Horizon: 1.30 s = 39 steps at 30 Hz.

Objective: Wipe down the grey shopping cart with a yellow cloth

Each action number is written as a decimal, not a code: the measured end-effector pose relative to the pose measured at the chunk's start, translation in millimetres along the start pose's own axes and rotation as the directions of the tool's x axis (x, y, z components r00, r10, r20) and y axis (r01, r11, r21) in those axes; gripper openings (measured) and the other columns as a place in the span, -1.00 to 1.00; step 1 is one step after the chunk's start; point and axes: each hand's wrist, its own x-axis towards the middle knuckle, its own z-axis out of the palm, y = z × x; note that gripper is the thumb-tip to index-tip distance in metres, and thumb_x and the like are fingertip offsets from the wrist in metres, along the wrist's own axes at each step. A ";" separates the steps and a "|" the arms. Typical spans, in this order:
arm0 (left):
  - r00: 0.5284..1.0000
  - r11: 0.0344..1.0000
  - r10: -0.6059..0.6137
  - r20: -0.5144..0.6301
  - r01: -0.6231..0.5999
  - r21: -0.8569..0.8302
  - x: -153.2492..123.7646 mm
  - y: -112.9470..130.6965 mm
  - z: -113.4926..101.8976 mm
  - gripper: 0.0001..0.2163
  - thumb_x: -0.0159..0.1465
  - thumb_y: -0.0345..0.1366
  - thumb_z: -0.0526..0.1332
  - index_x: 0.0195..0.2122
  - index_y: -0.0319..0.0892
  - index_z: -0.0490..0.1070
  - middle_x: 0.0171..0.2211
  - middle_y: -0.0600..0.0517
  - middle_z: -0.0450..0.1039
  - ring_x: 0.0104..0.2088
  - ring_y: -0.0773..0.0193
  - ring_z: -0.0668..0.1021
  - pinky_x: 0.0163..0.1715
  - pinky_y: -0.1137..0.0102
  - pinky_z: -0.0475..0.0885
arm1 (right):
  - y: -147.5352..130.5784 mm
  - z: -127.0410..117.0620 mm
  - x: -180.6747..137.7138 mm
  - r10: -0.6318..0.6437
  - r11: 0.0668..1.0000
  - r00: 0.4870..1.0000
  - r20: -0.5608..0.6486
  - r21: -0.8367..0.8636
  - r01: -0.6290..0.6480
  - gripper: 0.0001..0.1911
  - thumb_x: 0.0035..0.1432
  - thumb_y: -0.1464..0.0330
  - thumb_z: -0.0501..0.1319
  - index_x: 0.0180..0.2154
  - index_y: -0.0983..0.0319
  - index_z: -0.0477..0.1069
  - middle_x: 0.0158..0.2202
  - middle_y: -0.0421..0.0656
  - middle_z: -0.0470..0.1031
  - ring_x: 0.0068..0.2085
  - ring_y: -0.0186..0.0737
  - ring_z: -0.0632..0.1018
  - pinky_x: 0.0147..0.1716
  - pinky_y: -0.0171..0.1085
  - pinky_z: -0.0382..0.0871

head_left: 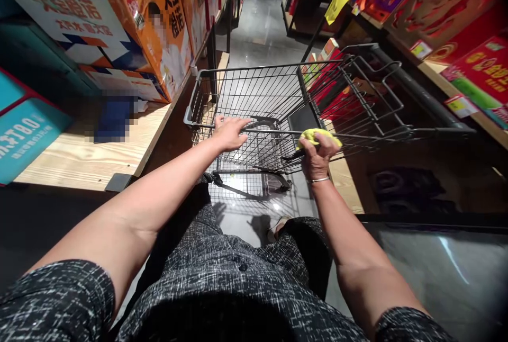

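Observation:
A dark wire shopping cart [257,82] stands sideways before me, its push handle [413,88] off to the right. My left hand [230,133] is over the near top rim toward the cart's left end, fingers stretched out and apart; whether it touches the wire I cannot tell. In my right hand [317,154] is a yellow cloth [327,140], pressed against the near top rim right of the middle. My fingers are bent around the cloth, and a thin bracelet circles that wrist. The cart's basket shows bare wire mesh.
Orange boxes [159,29] are stacked on a wooden shelf [79,164] at left, near a teal box [27,130]. Red gift boxes [482,72] line the right shelf, close to the cart handle. A grey-floored aisle [257,14] runs away beyond the cart.

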 end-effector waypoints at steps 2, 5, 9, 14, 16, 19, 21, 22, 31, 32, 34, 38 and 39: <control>0.998 0.998 0.062 0.026 -0.061 -0.010 6.1 19.1 5.5 -0.42 0.39 -0.10 0.12 0.43 0.03 0.18 0.34 -0.04 0.34 0.34 -0.03 0.30 0.36 -0.01 -0.05 | -18.7 18.8 -22.5 -0.005 1.000 0.982 0.187 0.002 0.004 -0.69 0.30 0.36 0.17 0.00 -0.01 0.56 0.13 -0.05 0.33 0.16 0.08 0.25 0.17 0.09 0.21; 0.987 0.991 0.132 0.092 -0.134 0.017 15.6 39.2 15.0 -0.40 0.36 -0.05 0.15 0.43 0.03 0.18 0.32 -0.04 0.36 0.31 -0.03 0.35 0.31 0.01 0.05 | -48.9 49.0 -58.3 0.000 1.000 0.887 0.461 0.016 -0.008 -0.63 0.31 0.37 0.15 0.06 -0.04 0.56 0.20 -0.04 0.32 0.18 0.11 0.25 0.19 0.08 0.20; 0.980 0.977 0.170 0.103 -0.181 0.116 20.4 44.1 23.3 -0.39 0.27 0.03 0.25 0.34 0.02 0.29 0.24 -0.04 0.44 0.23 -0.05 0.40 0.29 -0.01 0.03 | -73.8 78.1 -88.5 0.046 0.997 0.805 0.591 0.024 -0.074 -0.50 0.30 0.44 0.08 0.17 -0.03 0.51 0.25 0.02 0.32 0.24 0.16 0.23 0.24 0.12 0.14; 0.982 0.978 0.174 0.078 -0.181 0.104 18.7 38.6 22.7 -0.42 0.27 0.07 0.22 0.29 0.02 0.32 0.19 -0.01 0.48 0.21 -0.03 0.41 0.28 0.03 0.03 | -72.4 89.2 -107.5 -0.108 0.992 0.663 0.740 0.127 0.020 -0.58 0.24 0.43 0.14 0.04 -0.01 0.58 0.24 -0.07 0.39 0.23 0.16 0.25 0.16 0.11 0.21; 0.982 0.980 0.172 0.078 -0.179 0.089 18.8 37.5 21.5 -0.45 0.27 0.07 0.22 0.26 0.04 0.34 0.17 0.00 0.50 0.20 -0.01 0.42 0.28 0.04 0.02 | -64.4 86.8 -108.9 -0.115 0.991 0.663 0.740 0.127 0.031 -0.63 0.24 0.41 0.16 -0.02 -0.01 0.61 0.23 -0.09 0.41 0.22 0.13 0.26 0.12 0.09 0.24; 0.983 0.984 0.158 0.092 -0.165 0.063 20.0 36.6 19.3 -0.46 0.28 0.07 0.22 0.25 0.06 0.35 0.15 0.03 0.53 0.21 0.02 0.41 0.29 0.05 0.00 | -44.1 74.7 -96.6 -0.110 0.993 0.701 0.704 0.113 0.041 -0.61 0.28 0.42 0.12 0.00 -0.02 0.61 0.25 -0.11 0.40 0.24 0.10 0.24 0.17 0.08 0.22; 0.985 0.988 0.141 0.099 -0.146 0.044 20.6 35.7 17.2 -0.47 0.28 0.07 0.22 0.26 0.07 0.35 0.16 0.04 0.53 0.23 0.03 0.39 0.30 0.05 -0.01 | -23.7 58.9 -78.0 -0.122 0.991 0.778 0.616 0.121 0.060 -0.59 0.30 0.44 0.12 0.02 -0.04 0.59 0.23 -0.11 0.40 0.22 0.07 0.25 0.18 0.07 0.19; 0.986 0.990 0.133 0.102 -0.137 0.036 20.7 35.2 16.1 -0.47 0.28 0.07 0.21 0.26 0.07 0.35 0.17 0.04 0.53 0.24 0.03 0.39 0.30 0.05 -0.02 | -11.6 48.5 -66.0 -0.122 0.990 0.835 0.536 0.122 0.067 -0.60 0.30 0.43 0.13 0.02 -0.04 0.59 0.21 -0.09 0.42 0.20 0.06 0.26 0.18 0.06 0.20; 0.986 0.991 0.131 0.104 -0.131 -0.003 18.0 31.4 14.7 -0.46 0.28 0.08 0.16 0.27 0.11 0.36 0.21 0.06 0.51 0.24 0.00 0.38 0.32 0.01 -0.04 | 41.4 -50.3 33.7 0.148 0.989 0.985 -0.093 -0.010 -0.150 -0.62 0.21 0.38 0.16 0.03 0.05 0.56 0.18 -0.02 0.31 0.17 0.12 0.27 0.14 0.15 0.22; 0.986 0.991 0.137 0.099 -0.136 -0.012 17.6 31.4 15.8 -0.46 0.28 0.08 0.16 0.27 0.12 0.36 0.19 0.07 0.52 0.24 -0.01 0.38 0.32 0.01 -0.03 | 29.4 -52.3 36.6 0.157 0.987 0.986 -0.060 -0.025 -0.159 -0.56 0.17 0.40 0.16 0.06 0.05 0.55 0.19 -0.01 0.31 0.16 0.14 0.28 0.12 0.15 0.23; 0.986 0.989 0.145 0.085 -0.144 -0.020 16.1 31.7 18.3 -0.46 0.28 0.10 0.15 0.27 0.13 0.37 0.18 0.08 0.53 0.24 -0.01 0.38 0.31 0.00 -0.02 | -5.3 -51.5 40.9 0.126 0.991 0.991 0.054 -0.047 -0.123 -0.45 0.09 0.43 0.17 0.12 0.03 0.52 0.19 0.00 0.33 0.14 0.15 0.30 0.09 0.13 0.24; 0.985 0.986 0.167 0.030 -0.167 0.002 11.6 32.7 22.0 -0.51 0.26 0.07 0.16 0.18 0.08 0.44 0.12 0.04 0.56 0.20 -0.01 0.40 0.29 0.01 0.01 | -84.2 -48.8 57.3 -0.125 0.992 0.942 0.311 0.039 0.118 -0.39 0.14 0.45 0.17 0.22 -0.02 0.45 0.22 -0.03 0.37 0.12 0.12 0.29 0.02 0.02 0.22; 0.984 0.984 0.175 0.015 -0.175 0.010 10.5 32.6 22.5 -0.54 0.26 0.05 0.16 0.14 0.08 0.46 0.09 0.04 0.57 0.19 -0.01 0.42 0.28 0.01 0.02 | -96.8 -50.2 63.1 -0.174 0.985 0.921 0.349 0.075 0.158 -0.41 0.17 0.46 0.16 0.21 -0.02 0.45 0.22 -0.04 0.39 0.11 0.10 0.29 -0.01 -0.01 0.21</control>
